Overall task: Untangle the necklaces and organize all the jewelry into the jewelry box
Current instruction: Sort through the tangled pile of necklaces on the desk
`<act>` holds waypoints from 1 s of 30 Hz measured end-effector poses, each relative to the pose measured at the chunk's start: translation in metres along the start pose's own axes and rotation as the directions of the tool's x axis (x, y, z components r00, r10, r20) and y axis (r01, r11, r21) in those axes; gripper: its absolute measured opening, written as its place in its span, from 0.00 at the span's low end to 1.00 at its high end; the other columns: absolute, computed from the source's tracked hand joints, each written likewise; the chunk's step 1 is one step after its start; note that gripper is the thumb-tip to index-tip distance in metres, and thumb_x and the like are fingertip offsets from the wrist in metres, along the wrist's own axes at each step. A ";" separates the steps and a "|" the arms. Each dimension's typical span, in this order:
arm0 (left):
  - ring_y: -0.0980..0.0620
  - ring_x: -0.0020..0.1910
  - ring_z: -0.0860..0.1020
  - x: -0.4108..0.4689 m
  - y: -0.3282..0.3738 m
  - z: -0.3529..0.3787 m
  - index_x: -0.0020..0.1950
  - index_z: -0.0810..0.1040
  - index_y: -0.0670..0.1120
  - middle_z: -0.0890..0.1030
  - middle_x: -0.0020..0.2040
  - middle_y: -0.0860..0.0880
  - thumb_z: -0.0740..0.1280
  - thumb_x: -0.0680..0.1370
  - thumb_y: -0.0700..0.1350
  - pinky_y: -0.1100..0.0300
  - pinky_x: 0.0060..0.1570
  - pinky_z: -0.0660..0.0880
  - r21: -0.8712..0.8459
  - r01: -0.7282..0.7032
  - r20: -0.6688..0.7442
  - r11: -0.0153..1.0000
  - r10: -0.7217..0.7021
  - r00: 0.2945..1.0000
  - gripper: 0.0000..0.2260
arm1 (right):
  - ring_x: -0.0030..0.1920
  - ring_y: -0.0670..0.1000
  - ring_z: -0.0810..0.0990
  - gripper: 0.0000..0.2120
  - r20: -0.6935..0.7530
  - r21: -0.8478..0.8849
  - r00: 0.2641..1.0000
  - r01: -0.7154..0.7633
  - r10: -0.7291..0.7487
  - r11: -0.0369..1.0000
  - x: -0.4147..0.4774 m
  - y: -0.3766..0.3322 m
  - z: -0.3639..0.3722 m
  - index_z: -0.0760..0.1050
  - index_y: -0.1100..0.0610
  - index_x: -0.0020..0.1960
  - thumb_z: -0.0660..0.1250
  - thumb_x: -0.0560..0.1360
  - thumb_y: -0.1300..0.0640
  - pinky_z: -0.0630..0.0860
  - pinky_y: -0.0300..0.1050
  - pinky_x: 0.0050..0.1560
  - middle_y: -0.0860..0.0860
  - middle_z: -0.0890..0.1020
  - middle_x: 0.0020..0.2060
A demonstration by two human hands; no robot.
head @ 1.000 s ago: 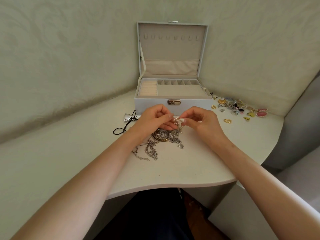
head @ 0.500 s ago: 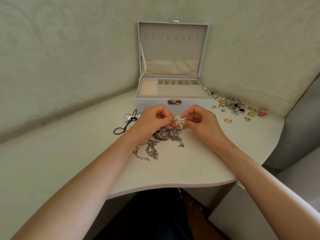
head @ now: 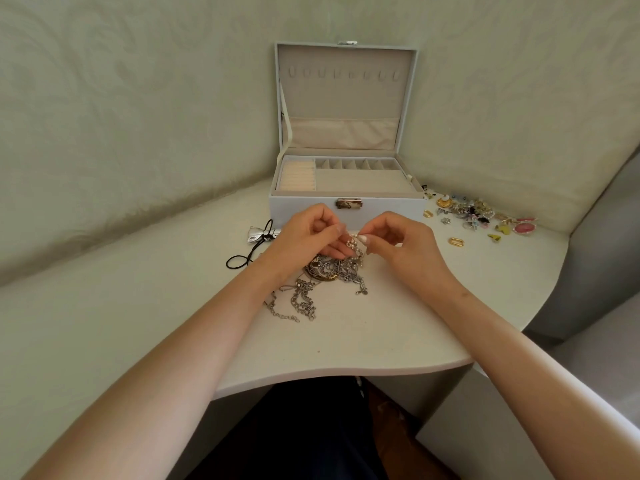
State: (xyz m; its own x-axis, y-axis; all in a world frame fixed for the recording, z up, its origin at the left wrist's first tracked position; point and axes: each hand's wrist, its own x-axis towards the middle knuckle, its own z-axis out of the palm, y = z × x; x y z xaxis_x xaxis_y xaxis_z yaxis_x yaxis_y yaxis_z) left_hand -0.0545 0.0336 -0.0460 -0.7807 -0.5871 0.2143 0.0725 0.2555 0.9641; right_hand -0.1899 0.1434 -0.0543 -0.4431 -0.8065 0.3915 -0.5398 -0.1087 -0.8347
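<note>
A tangle of silver necklaces (head: pixel 332 271) lies on the white table (head: pixel 346 341), with loose chain ends (head: pixel 298 304) trailing toward me. My left hand (head: pixel 308 233) and my right hand (head: pixel 401 244) meet just above the tangle and both pinch a small pearl strand (head: pixel 354 241) lifted out of it. Behind the hands the grey jewelry box (head: pixel 381 206) stands open with its lid upright. Its beige tray shows a ring-roll section at the left, several small compartments at the back and one wide compartment, all bare.
A pile of small earrings, rings and brooches (head: pixel 478 216) lies right of the box, with a gold ring (head: pixel 456 241) apart from it. A black cord with a silver bow (head: pixel 258 237) lies left of the hands. Walls close in behind and left.
Both hands have lifted slightly and turned the pearl strand between the fingertips; the tangle below has barely shifted.
</note>
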 end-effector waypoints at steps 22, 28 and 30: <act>0.61 0.30 0.75 0.002 -0.001 0.000 0.43 0.74 0.44 0.78 0.35 0.50 0.67 0.77 0.39 0.68 0.32 0.72 0.155 -0.008 -0.062 0.988 0.018 0.998 0.04 | 0.34 0.40 0.74 0.11 0.001 -0.090 1.000 0.018 -0.018 0.996 0.000 0.000 0.002 0.76 0.52 0.37 0.72 0.69 0.67 0.69 0.29 0.40 0.43 0.79 0.33; 0.62 0.29 0.75 0.003 -0.004 -0.001 0.42 0.75 0.46 0.77 0.35 0.50 0.69 0.76 0.41 0.69 0.34 0.72 0.196 -0.017 -0.065 0.981 0.030 0.997 0.04 | 0.35 0.44 0.78 0.06 -0.006 0.095 0.999 -0.039 0.040 0.995 0.001 -0.002 -0.002 0.78 0.55 0.39 0.72 0.71 0.64 0.74 0.34 0.42 0.47 0.82 0.34; 0.61 0.30 0.76 0.004 -0.006 -0.002 0.42 0.76 0.48 0.78 0.34 0.51 0.69 0.76 0.42 0.65 0.37 0.73 0.228 -0.011 -0.061 0.974 0.026 0.998 0.04 | 0.36 0.45 0.79 0.04 -0.008 0.161 0.997 -0.068 0.070 0.985 0.002 -0.002 -0.003 0.78 0.57 0.39 0.71 0.72 0.63 0.75 0.34 0.42 0.50 0.82 0.34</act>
State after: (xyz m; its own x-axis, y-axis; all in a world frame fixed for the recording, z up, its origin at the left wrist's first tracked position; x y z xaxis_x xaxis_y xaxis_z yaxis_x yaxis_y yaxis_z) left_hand -0.0567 0.0285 -0.0512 -0.7390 -0.6263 0.2482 -0.0623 0.4303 0.9006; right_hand -0.1923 0.1439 -0.0505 -0.4854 -0.8077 0.3348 -0.3865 -0.1453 -0.9108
